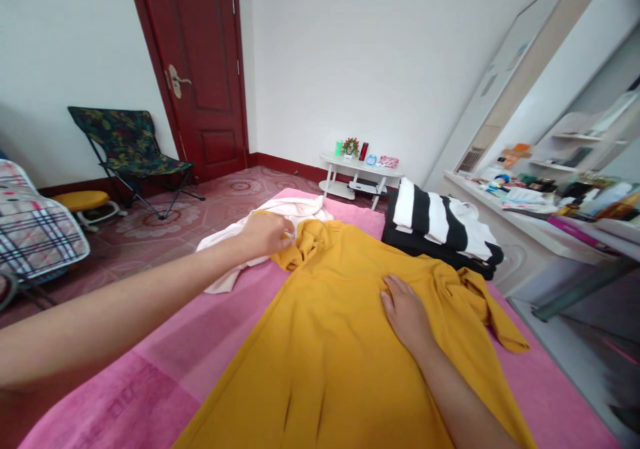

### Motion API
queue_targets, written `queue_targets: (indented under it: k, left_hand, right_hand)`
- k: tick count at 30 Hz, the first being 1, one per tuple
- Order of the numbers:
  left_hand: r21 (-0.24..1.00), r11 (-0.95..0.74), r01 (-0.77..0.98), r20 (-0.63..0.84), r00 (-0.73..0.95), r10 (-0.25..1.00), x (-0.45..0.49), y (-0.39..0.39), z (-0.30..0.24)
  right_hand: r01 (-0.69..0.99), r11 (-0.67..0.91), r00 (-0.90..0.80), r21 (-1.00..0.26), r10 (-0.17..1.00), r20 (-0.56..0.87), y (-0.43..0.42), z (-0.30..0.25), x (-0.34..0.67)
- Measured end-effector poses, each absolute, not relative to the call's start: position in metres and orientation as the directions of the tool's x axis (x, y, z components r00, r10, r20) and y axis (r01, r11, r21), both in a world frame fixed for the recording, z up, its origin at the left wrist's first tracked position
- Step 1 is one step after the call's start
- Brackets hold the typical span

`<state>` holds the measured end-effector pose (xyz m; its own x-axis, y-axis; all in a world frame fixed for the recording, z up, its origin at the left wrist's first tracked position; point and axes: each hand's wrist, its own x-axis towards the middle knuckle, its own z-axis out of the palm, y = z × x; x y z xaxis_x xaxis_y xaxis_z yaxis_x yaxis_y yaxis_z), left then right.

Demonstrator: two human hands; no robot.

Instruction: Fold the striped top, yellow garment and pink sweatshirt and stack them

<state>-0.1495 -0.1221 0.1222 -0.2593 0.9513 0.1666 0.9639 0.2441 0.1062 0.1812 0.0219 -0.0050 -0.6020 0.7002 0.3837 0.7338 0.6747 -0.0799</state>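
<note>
A mustard-yellow long-sleeved dress (345,316) lies spread over the pink bedding, its lower end running out of view toward me. At its far left, my left hand (269,236) is closed on the bunched sleeve, with the fingertips partly hidden. My right hand (407,312) rests flat on the upper body of the dress, fingers stretched out. The other sleeve (500,316) reaches out to the right with a bend in it. A pale pink garment (227,272) lies crumpled behind and under my left hand.
Folded black-and-white striped clothes (440,222) are stacked on black cloth at the bed's far right corner. Pink bedding (200,349) covers the bed. Beyond stand a small white table (357,164), a camouflage folding chair (130,142) and a yellow stool (83,200). A cluttered counter (525,226) runs along the right.
</note>
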Motion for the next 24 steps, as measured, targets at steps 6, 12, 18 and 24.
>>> queue_targets:
  k: [6, 12, 18, 24]
  left_hand:
    - [0.131, 0.599, 0.790, 0.077, -0.611, 0.788, -0.196, -0.113, 0.131]
    - [0.068, 0.623, 0.779, 0.105, -0.627, 0.772, -0.176, -0.097, 0.112]
    - [0.127, 0.642, 0.756, 0.102, -0.654, 0.750, -0.183, -0.081, 0.133]
    - [0.461, 0.163, 0.872, 0.696, -0.469, 0.543, -0.178, -0.052, 0.189]
  right_hand:
    - [0.735, 0.672, -0.595, -0.092, 0.704, 0.387, 0.020, -0.003, 0.180]
    - [0.733, 0.673, -0.596, -0.097, 0.705, 0.386, 0.019, -0.003, 0.181]
    - [0.728, 0.675, -0.591, -0.120, 0.707, 0.388, 0.020, -0.005, 0.183]
    - [0.687, 0.699, -0.580, -0.199, 0.692, 0.430, 0.015, 0.003, 0.183]
